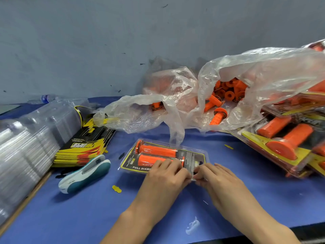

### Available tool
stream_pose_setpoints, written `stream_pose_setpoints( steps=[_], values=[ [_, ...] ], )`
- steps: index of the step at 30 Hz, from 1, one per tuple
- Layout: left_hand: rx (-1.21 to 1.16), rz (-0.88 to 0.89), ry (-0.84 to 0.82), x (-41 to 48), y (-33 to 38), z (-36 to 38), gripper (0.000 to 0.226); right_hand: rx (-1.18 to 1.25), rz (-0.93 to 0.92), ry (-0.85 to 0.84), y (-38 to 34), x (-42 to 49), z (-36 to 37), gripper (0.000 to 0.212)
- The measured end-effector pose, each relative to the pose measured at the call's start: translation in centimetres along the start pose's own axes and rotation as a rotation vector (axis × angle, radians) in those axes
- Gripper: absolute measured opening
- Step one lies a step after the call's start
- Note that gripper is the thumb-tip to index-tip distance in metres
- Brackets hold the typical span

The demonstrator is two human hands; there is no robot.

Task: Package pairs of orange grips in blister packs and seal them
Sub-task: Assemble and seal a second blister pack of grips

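Bright, even overhead light, soft short shadows on blue counter point(88, 217), white glare on plastic bags point(274, 67), clear tray stack point(26, 147) smeared at left edge, wide-angle bowing at borders

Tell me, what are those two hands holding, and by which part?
The left hand and the right hand both pinch the blister pack by its near edge, close together; two orange grips sit inside it.

A matte grey-blue wall point(88, 41) fills the far side, scuffed with small dark specks. Against it stands a table point(84, 208) under a blue cover, running left to right. A wooden strip point(31, 193) edges it at near left. The light is soft and even, with faint shadows.
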State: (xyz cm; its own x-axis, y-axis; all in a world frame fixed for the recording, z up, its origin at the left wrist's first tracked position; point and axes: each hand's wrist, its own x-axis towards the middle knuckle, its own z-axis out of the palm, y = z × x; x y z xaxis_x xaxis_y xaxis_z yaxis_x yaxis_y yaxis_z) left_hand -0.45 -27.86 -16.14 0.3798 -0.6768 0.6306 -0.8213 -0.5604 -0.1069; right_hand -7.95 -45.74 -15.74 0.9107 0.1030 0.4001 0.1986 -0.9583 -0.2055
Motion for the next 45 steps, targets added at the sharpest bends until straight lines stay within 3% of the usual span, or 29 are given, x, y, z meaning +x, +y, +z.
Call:
stream_pose_setpoints(
  steps=[2, 5, 8, 11, 16, 21, 28, 36, 39, 41, 45],
  values=[
    [0.004, 0.011, -0.018, -0.4, -0.7, 0.0, 0.006, -0.013, 0.001, -0.001, 0.6, 0.0, -0.1, 0.02],
    [0.011, 0.027, -0.063, -1.1, -1.6, -0.1, 0.023, -0.032, 0.008, -0.009, 1.1, 0.2, -0.2, 0.026],
    [0.051, 0.019, -0.019, -2.0, -2.8, -0.5, 0.008, -0.033, 0.058, -0.037, 2.3, 0.3, -0.6, 0.023],
    [0.109, -0.027, 0.013, -2.9, -4.5, -1.3, 0.017, -0.057, 0.118, -0.054, 3.8, 0.0, -1.1, 0.014],
    [0.083, -0.094, 0.0, -3.9, -5.4, -2.3, 0.02, -0.104, 0.191, 0.002, 3.5, 0.0, -1.5, 0.02],
    [0.023, -0.152, -0.04, -4.5, -5.3, -2.6, 0.019, -0.209, 0.04, 0.114, 1.4, 0.5, 0.2, 0.037],
    [0.025, -0.17, -0.023, -4.9, -5.9, -3.0, 0.022, -0.153, -0.065, 0.145, -0.3, 1.3, 1.2, 0.029],
    [0.0, -0.214, -0.007, -5.2, -6.9, -3.3, 0.031, -0.003, -0.131, 0.225, -0.9, 1.5, 1.7, 0.002],
    [-0.033, -0.23, 0.013, -5.1, -7.4, -3.3, 0.033, 0.013, -0.132, 0.256, -0.6, 1.7, 2.0, 0.01],
    [0.001, -0.324, 0.036, -5.3, -8.4, -3.8, 0.037, 0.009, -0.131, 0.28, -0.3, 1.8, 2.1, 0.013],
    [0.204, -0.736, -0.009, -7.6, -11.8, -5.2, 0.036, 0.025, -0.137, 0.276, 0.2, 1.8, 2.2, 0.014]
  ],
)
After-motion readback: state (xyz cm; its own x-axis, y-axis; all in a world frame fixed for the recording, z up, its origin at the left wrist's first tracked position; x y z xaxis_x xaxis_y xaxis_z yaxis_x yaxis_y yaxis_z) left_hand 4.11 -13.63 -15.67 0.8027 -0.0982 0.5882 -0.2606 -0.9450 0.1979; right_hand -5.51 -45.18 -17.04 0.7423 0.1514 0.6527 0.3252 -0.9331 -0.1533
